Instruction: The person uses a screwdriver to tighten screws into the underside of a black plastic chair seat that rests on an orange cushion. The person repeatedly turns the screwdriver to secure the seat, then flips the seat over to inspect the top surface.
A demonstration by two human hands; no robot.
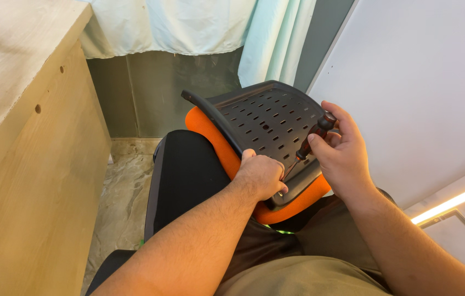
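A black perforated plastic chair panel (265, 120) with an orange cushioned underside (210, 134) rests tilted on my lap. My left hand (260, 176) grips the panel's near edge, fingers curled over it. My right hand (339, 156) holds a screwdriver (312, 140) with a black and red handle. Its thin shaft slants down toward the panel next to my left hand's fingers; the tip is hidden there.
A black chair seat (180, 175) lies under the panel at my knees. A light wooden cabinet (29, 164) stands on the left, a white panel (419, 93) on the right. Pale green curtains (188, 24) hang behind. Marbled floor tiles (120, 186) show below.
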